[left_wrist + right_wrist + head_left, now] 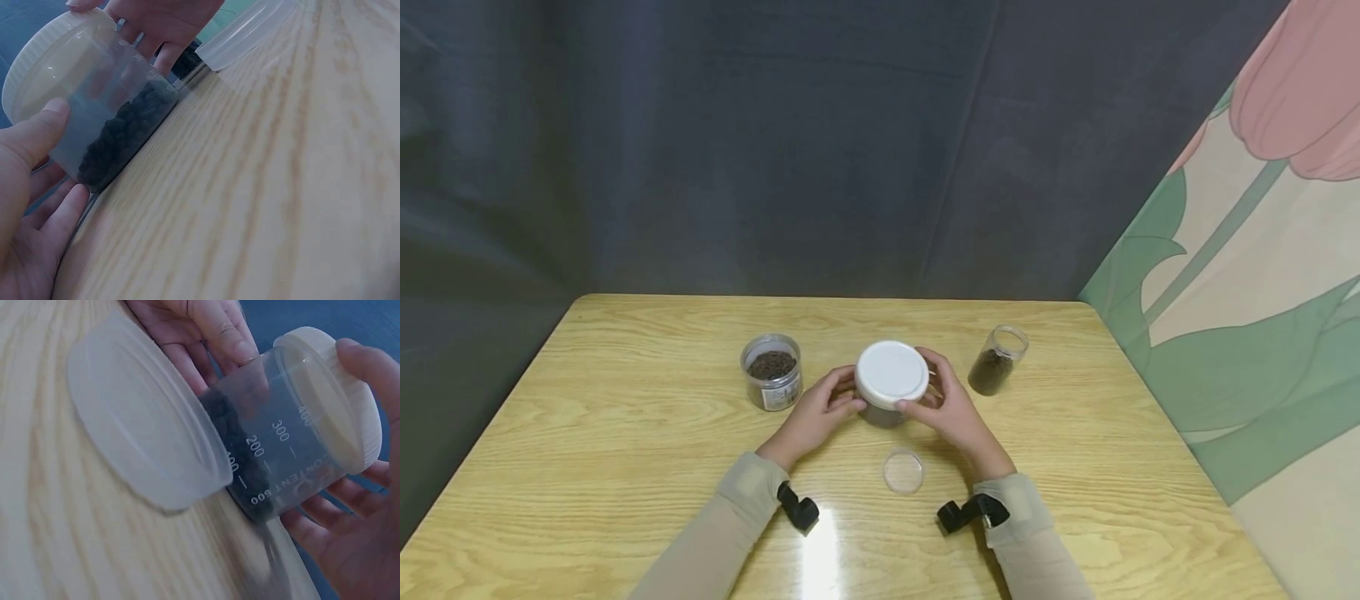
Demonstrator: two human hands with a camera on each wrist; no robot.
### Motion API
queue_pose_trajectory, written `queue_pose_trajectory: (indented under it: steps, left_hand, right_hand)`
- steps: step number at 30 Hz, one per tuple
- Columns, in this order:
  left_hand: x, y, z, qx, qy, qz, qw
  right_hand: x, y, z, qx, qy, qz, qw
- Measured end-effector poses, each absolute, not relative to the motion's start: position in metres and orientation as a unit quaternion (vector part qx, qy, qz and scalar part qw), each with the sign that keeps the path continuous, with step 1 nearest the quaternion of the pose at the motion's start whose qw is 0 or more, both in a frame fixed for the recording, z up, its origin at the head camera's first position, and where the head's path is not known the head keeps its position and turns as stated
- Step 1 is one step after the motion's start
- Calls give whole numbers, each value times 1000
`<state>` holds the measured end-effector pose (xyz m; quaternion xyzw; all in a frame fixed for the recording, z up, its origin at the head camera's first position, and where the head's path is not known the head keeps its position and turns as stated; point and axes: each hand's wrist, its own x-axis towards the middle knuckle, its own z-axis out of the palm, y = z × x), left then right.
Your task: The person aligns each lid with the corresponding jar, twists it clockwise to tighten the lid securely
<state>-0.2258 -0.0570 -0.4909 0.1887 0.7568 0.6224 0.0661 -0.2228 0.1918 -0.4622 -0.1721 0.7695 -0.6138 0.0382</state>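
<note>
Here, both hands clasp the jar (pixel 891 385) at the table's (pixel 625 433) middle: left hand (pixel 815 415) curled round its side, right hand (pixel 949 406) gripping the white lid (pixel 892 373); a clear cap (pixel 903 471) lies just before it

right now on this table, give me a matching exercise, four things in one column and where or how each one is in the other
Things:
1. jar with white lid
2. loose clear lid
3. short open jar
4. tall narrow jar

Places or states:
A. lying flat on the table, between the two forearms
B. standing uncapped at the far right of the row
C. held from both sides by the left hand and right hand
D. standing open to the left of the hands, with a label on its side

Pairs: 1-C, 2-A, 3-D, 4-B
</note>
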Motion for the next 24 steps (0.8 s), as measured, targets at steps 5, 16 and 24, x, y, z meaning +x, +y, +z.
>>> queue_pose_trajectory:
  steps: [5, 16, 24]
  left_hand:
    - [-227, -58, -492, 200, 758, 617, 69]
    - [-226, -59, -492, 209, 754, 619, 66]
    - [-226, -59, -492, 212, 751, 622, 64]
  right_hand:
    - [-223, 193, -463, -168, 767, -619, 21]
    - [-223, 192, -462, -173, 784, -595, 20]
    - [-222, 192, -462, -175, 781, -599, 14]
